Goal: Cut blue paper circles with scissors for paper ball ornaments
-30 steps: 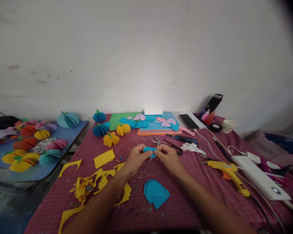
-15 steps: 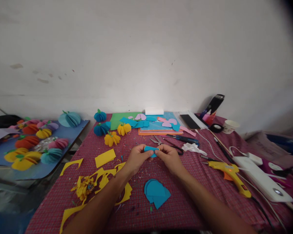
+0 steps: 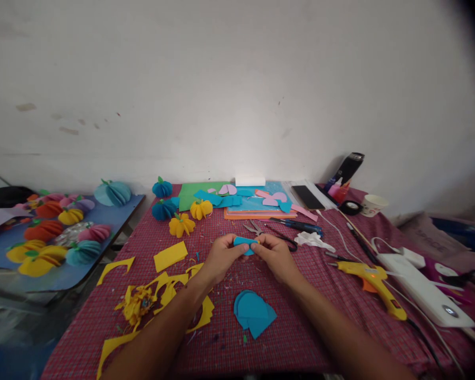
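Across the red checked tablecloth (image 3: pixel 301 327) craft materials lie scattered: yellow paper scraps (image 3: pixel 158 295) near left, a yellow glue gun (image 3: pixel 370 282) to the right, a stack of blue paper circles (image 3: pixel 254 312) near you. Above that stack, mid-table, your left hand (image 3: pixel 220 257) and right hand (image 3: pixel 275 256) meet, both pinched on a small folded blue paper piece (image 3: pixel 245 244). Judging by the grip, keep its edges matched and press the crease firmly with your thumbs.
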A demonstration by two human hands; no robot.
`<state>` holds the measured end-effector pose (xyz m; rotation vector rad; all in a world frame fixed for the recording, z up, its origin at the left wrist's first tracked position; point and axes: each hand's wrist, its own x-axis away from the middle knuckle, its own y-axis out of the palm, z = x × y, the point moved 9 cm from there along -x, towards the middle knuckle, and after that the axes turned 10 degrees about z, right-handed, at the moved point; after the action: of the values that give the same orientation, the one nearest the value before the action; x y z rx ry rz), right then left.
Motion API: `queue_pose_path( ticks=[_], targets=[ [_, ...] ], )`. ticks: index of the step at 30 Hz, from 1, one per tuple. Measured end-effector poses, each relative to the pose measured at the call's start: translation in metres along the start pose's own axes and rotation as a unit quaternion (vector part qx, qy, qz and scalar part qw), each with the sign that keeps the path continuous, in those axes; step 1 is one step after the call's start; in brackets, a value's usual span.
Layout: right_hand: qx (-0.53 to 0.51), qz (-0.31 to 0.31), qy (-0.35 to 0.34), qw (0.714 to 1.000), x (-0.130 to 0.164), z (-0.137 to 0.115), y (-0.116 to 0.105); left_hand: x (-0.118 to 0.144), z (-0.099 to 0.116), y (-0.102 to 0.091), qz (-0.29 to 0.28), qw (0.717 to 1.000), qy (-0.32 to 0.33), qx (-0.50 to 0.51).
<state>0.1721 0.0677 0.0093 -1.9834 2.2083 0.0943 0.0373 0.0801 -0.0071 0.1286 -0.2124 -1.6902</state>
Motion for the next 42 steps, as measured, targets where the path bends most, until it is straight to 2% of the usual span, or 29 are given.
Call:
queue_pose_path(
  ticks=[9,11,13,15,17,19,21,24,30,32,34,37,40,42],
  targets=[
    [0.018,-0.001,-0.012,1.000,0.001,-0.005,0.002,-0.001,-0.001,-0.001,0.008,1.000,-0.001,-0.003],
    [0.037,-0.008,-0.043,0.998,-0.001,-0.012,-0.003,-0.002,-0.003,-0.004,0.014,1.000,-0.001,0.013],
    [0.098,0.016,-0.094,0.991,-0.006,-0.022,-0.019,-0.005,-0.004,-0.009,0.025,0.999,-0.009,0.040],
    [0.227,0.078,-0.145,0.960,-0.013,-0.029,-0.044,-0.007,-0.006,-0.014,0.038,0.997,-0.024,0.070],
    [0.378,0.098,-0.156,0.907,-0.020,-0.027,-0.062,-0.009,-0.005,-0.019,0.046,0.994,-0.035,0.095],
    [0.489,0.050,-0.117,0.863,-0.027,-0.010,-0.067,-0.010,-0.004,-0.023,0.052,0.992,-0.037,0.109],
    [0.551,-0.003,-0.077,0.831,-0.028,0.006,-0.067,-0.012,-0.003,-0.027,0.061,0.991,-0.036,0.114],
    [0.580,-0.047,-0.071,0.810,-0.024,0.014,-0.060,-0.015,-0.004,-0.032,0.077,0.989,-0.037,0.120],
    [0.582,-0.077,-0.076,0.806,-0.015,0.011,-0.051,-0.019,-0.004,-0.038,0.108,0.983,-0.044,0.144],
    [0.578,-0.068,-0.063,0.811,-0.015,0.013,-0.053,-0.020,-0.003,-0.040,0.117,0.980,-0.042,0.155],
    [0.553,-0.045,-0.046,0.831,-0.016,0.015,-0.057,-0.020,-0.003,-0.042,0.124,0.978,-0.040,0.160],
    [0.449,-0.015,-0.011,0.893,-0.021,0.018,-0.062,-0.020,-0.002,-0.044,0.133,0.977,-0.037,0.165],
    [0.218,-0.014,0.049,0.975,-0.025,0.018,-0.060,-0.019,-0.002,-0.043,0.129,0.974,-0.038,0.182],
    [0.015,-0.032,0.097,0.995,-0.023,0.016,-0.051,-0.018,-0.003,-0.041,0.123,0.971,-0.046,0.199]
  ],
)
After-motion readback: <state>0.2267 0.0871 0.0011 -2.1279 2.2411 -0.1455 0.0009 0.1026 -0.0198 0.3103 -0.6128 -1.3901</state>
